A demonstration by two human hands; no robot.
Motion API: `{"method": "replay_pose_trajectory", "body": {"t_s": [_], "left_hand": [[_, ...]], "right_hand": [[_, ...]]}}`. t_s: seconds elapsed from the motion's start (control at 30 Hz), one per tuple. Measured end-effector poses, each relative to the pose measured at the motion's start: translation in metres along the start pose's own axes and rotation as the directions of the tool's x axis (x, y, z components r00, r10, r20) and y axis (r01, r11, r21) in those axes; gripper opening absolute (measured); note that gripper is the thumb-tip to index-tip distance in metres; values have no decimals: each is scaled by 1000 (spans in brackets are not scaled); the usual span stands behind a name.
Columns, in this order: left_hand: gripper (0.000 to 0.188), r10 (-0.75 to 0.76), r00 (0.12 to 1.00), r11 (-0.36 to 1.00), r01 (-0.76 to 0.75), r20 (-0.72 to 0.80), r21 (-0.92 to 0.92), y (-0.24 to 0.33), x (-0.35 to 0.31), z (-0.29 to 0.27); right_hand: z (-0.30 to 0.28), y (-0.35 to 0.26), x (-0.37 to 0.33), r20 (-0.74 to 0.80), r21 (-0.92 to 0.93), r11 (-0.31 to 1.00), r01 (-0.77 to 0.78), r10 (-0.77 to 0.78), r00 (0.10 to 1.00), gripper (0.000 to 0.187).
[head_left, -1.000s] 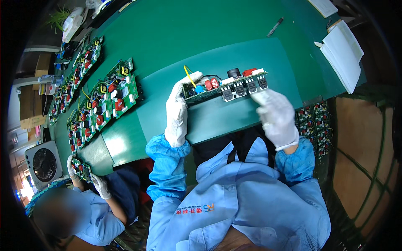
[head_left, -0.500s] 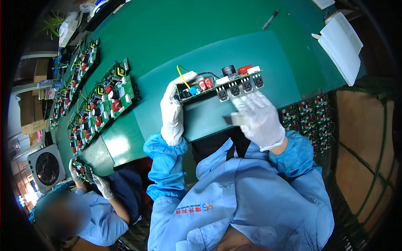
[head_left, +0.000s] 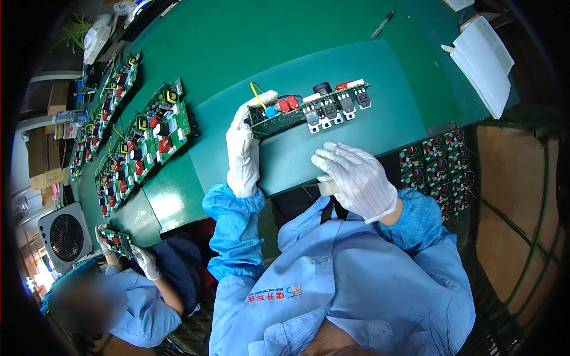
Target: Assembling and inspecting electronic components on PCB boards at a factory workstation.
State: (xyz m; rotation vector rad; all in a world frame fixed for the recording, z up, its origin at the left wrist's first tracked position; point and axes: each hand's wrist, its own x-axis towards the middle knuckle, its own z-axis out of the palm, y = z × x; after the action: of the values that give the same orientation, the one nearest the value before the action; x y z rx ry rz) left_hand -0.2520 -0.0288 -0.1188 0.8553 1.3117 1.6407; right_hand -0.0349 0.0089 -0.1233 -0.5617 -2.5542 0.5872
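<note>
My left hand (head_left: 243, 142), in a white glove, grips the left end of a green circuit board (head_left: 276, 124), held tilted on edge above the mat. The board carries red capacitors (head_left: 288, 104), a blue disc part (head_left: 271, 111), a black cylinder, white blocks and a yellow wire (head_left: 256, 95). Along its near side stand several black transistors (head_left: 329, 111) with metal tabs pointing toward me. My right hand (head_left: 359, 181), gloved too, is just below the board and apart from it. Its fingers are bent around a small beige piece (head_left: 327, 186), mostly hidden, whose kind I cannot make out.
Rows of similar circuit boards (head_left: 145, 148) stand to the left. More boards (head_left: 436, 172) lie lower at the right. A pen (head_left: 383, 25) and an open notebook (head_left: 484, 68) lie on the far right. At lower left a co-worker's gloved hands (head_left: 145, 263) hold another board near a fan (head_left: 66, 240).
My right hand has drawn back from the transistors toward me. The board has shifted slightly away and tipped, so the transistors' metal tabs now show.
</note>
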Motion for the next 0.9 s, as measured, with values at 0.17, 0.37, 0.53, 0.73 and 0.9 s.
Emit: {"method": "replay_pose_trajectory", "body": {"t_s": [0.17, 0.37, 0.53, 0.73, 0.9], "left_hand": [[89, -10, 1000, 1000, 10, 9, -12, 1, -2, -6], [86, -11, 999, 1000, 12, -33, 28, -5, 3, -6], [82, -27, 998, 999, 24, -62, -40, -11, 5, -4], [78, 47, 999, 999, -46, 20, -17, -16, 2, -7], [75, 44, 997, 999, -44, -68, 4, -15, 3, -1]], "right_hand": [[-21, 5, -5, 43, 167, 934, -317, 315, 948, 32], [-24, 33, 0, -172, 64, 905, -419, 424, 889, 48], [-24, 45, -5, -235, -119, 908, -402, 367, 900, 35], [-25, 31, -3, -156, -120, 909, -399, 379, 912, 35], [-21, 31, -6, -169, -109, 894, -435, 415, 894, 34]]}}
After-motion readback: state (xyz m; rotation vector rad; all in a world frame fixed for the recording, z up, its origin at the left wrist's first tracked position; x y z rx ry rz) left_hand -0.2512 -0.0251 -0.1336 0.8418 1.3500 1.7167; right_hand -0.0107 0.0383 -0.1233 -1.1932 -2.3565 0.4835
